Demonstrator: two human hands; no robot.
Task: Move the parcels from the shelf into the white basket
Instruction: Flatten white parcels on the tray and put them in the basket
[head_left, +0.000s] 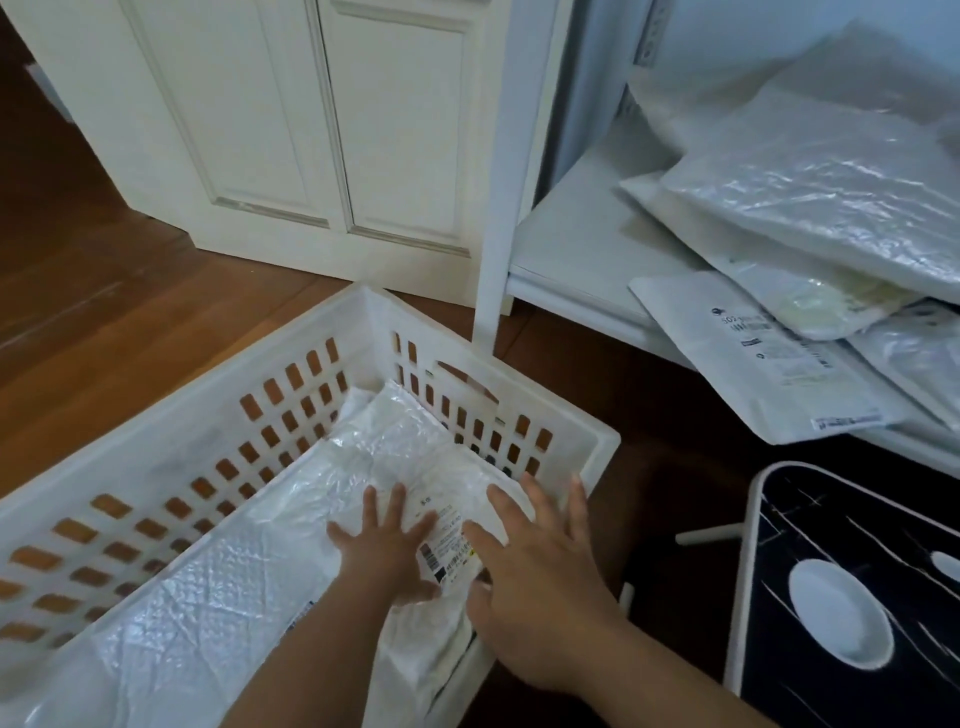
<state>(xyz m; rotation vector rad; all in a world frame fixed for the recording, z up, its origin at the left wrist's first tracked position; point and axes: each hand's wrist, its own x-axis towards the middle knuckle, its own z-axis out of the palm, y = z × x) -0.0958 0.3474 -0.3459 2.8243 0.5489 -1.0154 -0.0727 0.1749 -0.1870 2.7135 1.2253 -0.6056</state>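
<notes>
From the head view, both hands are down inside the white basket (363, 322), which sits on the wooden floor (130, 291) in front of the shelf (566, 244). The left hand (387, 545) lies flat with fingers spread on a labelled parcel (441, 530), and the right hand (540, 577) rests on that parcel's right edge near the basket wall, fingers straight and splayed; neither is curled round anything, so both read as open and pressing rather than gripping. Under this parcel lies a larger bubble-wrap parcel (208, 613) along the basket floor, with another pale one showing towards the far corner. The step in hand looks like settling the labelled parcel into place. To do it well, press it down flat so it lies level on the one beneath rather than riding up against the slotted wall, and keep the near edge inside the rim (it seems to hang close to it). Several parcels wait on the shelf: a stack of white plastic mailers (810, 208) and a flat printed mailer (763, 358) overhanging the shelf's front edge, likely the easiest to lift next. A black patterned stool (852, 597) stands just beside the basket, so the reach back should pass over it cleanly.
</notes>
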